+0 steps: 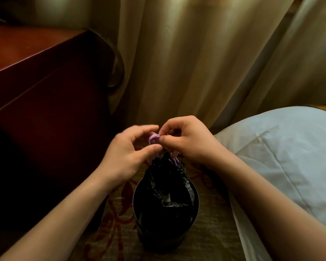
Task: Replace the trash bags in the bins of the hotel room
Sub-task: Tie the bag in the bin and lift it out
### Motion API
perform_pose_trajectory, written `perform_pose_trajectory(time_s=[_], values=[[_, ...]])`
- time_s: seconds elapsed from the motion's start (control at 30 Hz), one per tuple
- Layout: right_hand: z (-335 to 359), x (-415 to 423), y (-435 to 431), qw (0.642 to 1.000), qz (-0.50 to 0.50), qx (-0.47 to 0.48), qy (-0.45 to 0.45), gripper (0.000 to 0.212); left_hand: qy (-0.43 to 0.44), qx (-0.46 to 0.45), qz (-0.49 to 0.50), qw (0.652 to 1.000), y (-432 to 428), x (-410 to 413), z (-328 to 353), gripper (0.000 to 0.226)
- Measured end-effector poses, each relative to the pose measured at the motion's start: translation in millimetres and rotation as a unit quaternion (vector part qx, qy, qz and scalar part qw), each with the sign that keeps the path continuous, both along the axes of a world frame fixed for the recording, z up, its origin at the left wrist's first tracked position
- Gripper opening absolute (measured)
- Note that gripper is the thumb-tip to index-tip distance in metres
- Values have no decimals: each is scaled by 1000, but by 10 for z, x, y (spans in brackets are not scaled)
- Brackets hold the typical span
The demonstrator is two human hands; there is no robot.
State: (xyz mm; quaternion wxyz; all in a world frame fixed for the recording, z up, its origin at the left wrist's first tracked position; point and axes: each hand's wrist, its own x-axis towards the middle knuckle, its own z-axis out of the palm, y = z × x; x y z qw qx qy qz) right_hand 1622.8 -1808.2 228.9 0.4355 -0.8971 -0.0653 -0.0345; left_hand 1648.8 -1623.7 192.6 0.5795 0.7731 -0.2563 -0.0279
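Both hands meet above a round dark trash bin standing on the red-patterned carpet. Left hand & right hand each have thumb and fingers pressed together, grip pinching the thin purple drawstring. Crinkled black plastic trash bag sits in the bin, mouth gathered w/ the string. Dark red wooden desk at left, white bed duvet at right, beige curtain behind.

Beige curtain behind; dark wooden furniture left; white bedding right; patterned carpet.
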Motion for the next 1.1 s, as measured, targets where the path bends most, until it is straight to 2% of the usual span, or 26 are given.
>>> perform_pose_trajectory(time_s=[0.07, 0.13, 0.27, 0.33, 0.37, 0.43, 0.47, 0.5, 0.53, 0.6, 0.67, 0.73, 0.8, 0.9, 1.0, 1.1], values=[[7, -13, 1, 1000, -2, 7, 0, 2, 21, 8, -41, 999, -36, -21, -76, 36], [19, -30, -3, 1000, 0, 12, 1, 2, 59, -29, -57, 996, -74, -51, -126, 30], [0, -61, -70, 999, -21, 25, -10, 3, 119, -82, -42, 989, -128, -55, -185, 34], [3, -89, -160, 998, -41, -10, -36, 4, 169, -109, -5, 979, -159, -6, -244, 32], [28, -114, -203, 997, -35, -54, -43, 8, 173, -91, 17, 981, -175, 35, -265, 28], [123, -182, -214, 986, 17, -157, -48, 16, 143, 20, 29, 989, -217, 120, -296, 14], [173, -204, -182, 978, 48, -194, -59, 18, 147, 77, 1, 986, -239, 125, -267, 7], [207, -203, -137, 971, 73, -213, -76, 18, 159, 120, -51, 979, -255, 119, -243, 18], [233, -190, -82, 967, 90, -218, -93, 18, 175, 125, -106, 971, -279, 94, -203, 22], [246, -146, 17, 963, 105, -221, -116, 18, 165, 105, -168, 966, -334, 22, -161, 16], [229, -117, 70, 957, 101, -227, -149, 19, 155, 73, -149, 974, -372, -28, -149, 22], [201, -112, 53, 959, 68, -206, -185, 17, 181, 30, -127, 975, -366, -32, -140, 30], [168, -133, -23, 972, 24, -163, -165, 18, 213, 6, -136, 967, -326, 6, -130, 34], [47, -221, -115, 981, 7, -173, -92, 25, 267, -27, -162, 950, -244, 65, -142, 42], [-89, -304, -110, 985, -18, -148, -85, 15, 320, -50, -185, 928, -226, 81, -138, 37], [-139, -333, -110, 991, -33, -109, -64, 15, 348, -56, -188, 917, -210, 73, -133, 32]])
